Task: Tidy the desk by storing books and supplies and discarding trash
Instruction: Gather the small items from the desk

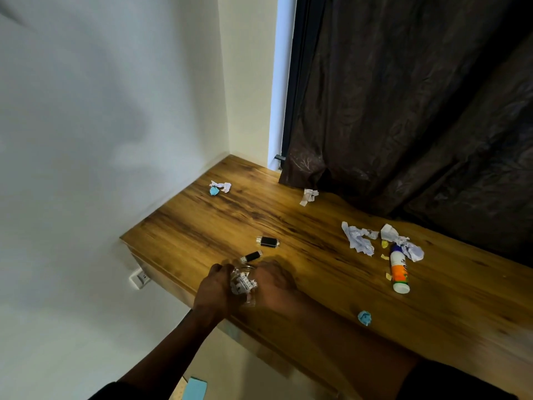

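Both hands meet at the near edge of the wooden desk (317, 255) around a clear glass jar (243, 281) filled with small items. My left hand (213, 287) grips its left side and my right hand (274, 284) its right side. Two black USB-like sticks lie just beyond: one (252, 256) touching the jar's far side, the other (268, 241) farther back. Crumpled white paper (359, 238) and more paper (403, 243) lie at the right, beside a lying white-and-orange glue bottle (399, 272). A blue paper ball (364, 318) sits near the front edge.
A white-and-blue paper wad (219, 188) lies near the far left corner and a white scrap (308, 196) by the dark curtain (403, 111). A white wall borders the desk's left. A wall socket (140, 279) sits below the desk. Something blue (194, 388) lies on the floor.
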`<state>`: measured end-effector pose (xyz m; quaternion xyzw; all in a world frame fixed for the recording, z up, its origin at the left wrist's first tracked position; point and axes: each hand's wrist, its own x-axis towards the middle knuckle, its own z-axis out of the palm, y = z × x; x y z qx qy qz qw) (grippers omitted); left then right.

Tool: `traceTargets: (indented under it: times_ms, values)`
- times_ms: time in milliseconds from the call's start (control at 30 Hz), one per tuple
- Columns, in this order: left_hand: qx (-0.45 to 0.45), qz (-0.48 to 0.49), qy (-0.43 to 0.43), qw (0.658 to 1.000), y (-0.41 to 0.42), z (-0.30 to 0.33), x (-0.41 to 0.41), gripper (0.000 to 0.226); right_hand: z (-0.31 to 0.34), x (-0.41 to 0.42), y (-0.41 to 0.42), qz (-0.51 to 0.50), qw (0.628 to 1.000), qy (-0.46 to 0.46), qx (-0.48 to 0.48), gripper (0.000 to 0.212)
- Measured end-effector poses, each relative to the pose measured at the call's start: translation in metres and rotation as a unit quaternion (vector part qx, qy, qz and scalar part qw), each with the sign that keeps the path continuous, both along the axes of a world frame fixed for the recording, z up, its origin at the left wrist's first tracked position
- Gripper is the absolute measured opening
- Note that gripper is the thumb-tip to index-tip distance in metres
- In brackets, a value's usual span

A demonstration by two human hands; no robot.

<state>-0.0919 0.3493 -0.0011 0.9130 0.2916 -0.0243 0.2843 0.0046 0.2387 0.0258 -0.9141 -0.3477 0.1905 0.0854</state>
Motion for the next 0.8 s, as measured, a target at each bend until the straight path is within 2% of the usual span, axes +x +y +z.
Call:
traceTargets:
  times_ms: [167,300,467,633,700,800]
  values:
    - [-0.005,0.043,-0.029,0.999,0.005,-0.014,0.003,0.065,-0.011,0.002,-0.005,0.015,1.000,0.004,0.012,0.027]
    - [-0.023,0.073,-0.035,0.996,0.003,-0.019,0.009,0.060,-0.011,0.004,-0.014,0.038,0.999,-0.007,0.016,0.027]
    - [-0.051,0.103,-0.038,0.993,0.003,-0.026,0.014,0.064,-0.014,0.006,-0.026,0.082,0.996,-0.014,0.026,0.029]
    - [-0.139,0.141,-0.054,0.979,0.006,-0.037,0.014,0.070,-0.020,0.006,-0.025,0.102,0.994,-0.040,0.020,0.037]
    - [-0.172,0.169,-0.062,0.969,0.002,-0.035,0.010,0.074,-0.023,0.006,-0.030,0.100,0.994,-0.029,0.044,0.047]
    - [-0.177,0.202,-0.074,0.960,-0.013,-0.029,-0.001,0.076,-0.023,0.002,-0.045,0.079,0.989,-0.033,0.118,0.051]
